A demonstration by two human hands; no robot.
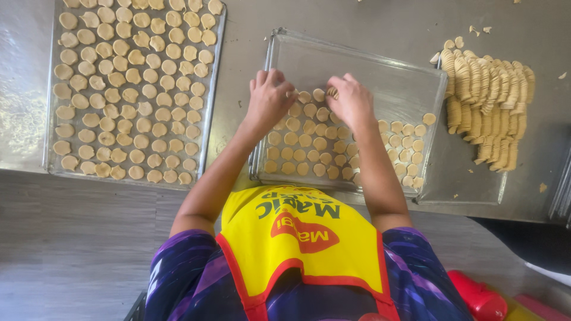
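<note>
Over two trays (357, 59), two hands (309, 98)

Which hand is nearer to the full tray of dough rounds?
Left. The left hand is over the half-filled tray, just right of the full tray; the right hand, farther right, is over the same half-filled tray.

tray (363, 59): shiny metal | dough rounds (303, 142): matt, smooth | table (386, 24): dull steel

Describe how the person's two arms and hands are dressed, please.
Both hands, the left hand and the right hand, are bare, with no gloves, rings or watch visible. The forearms are uncovered too. Short sleeves of purple, blue and black patterned fabric cover the upper arms, beside a yellow apron with red trim.
</note>
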